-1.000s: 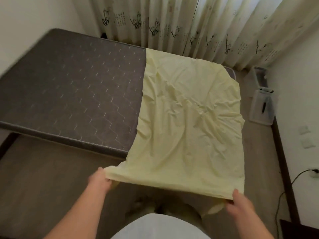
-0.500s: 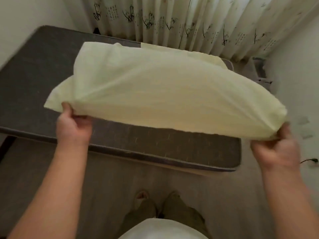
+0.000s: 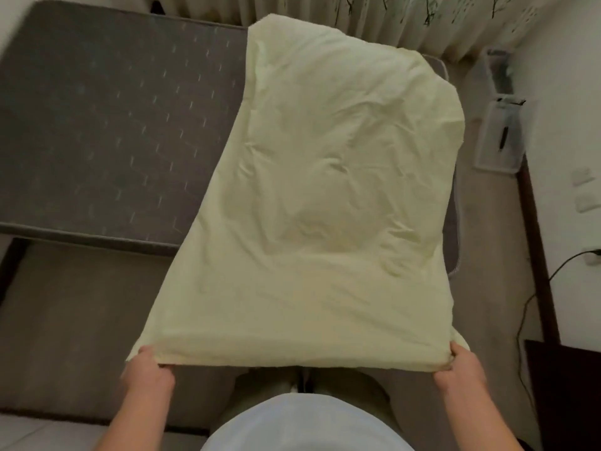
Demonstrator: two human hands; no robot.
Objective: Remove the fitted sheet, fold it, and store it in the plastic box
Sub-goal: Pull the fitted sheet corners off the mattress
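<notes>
sheet (image 3: pixel 325 190) lay over the bed's (image 3: pixel 113 125) right half, long axis 6-to-12 from the hands | left hand (image 3: pixel 148 369) pinched its 7 o'clock corner, right hand (image 3: pixel 461 362) its 5 o'clock corner (both equally near) | box (image 3: pixel 487 141) on floor at 2 o'clock, nearer right hand

Pale shirt (image 3: pixel 305 426), khaki trousers (image 3: pixel 361 393)
</notes>
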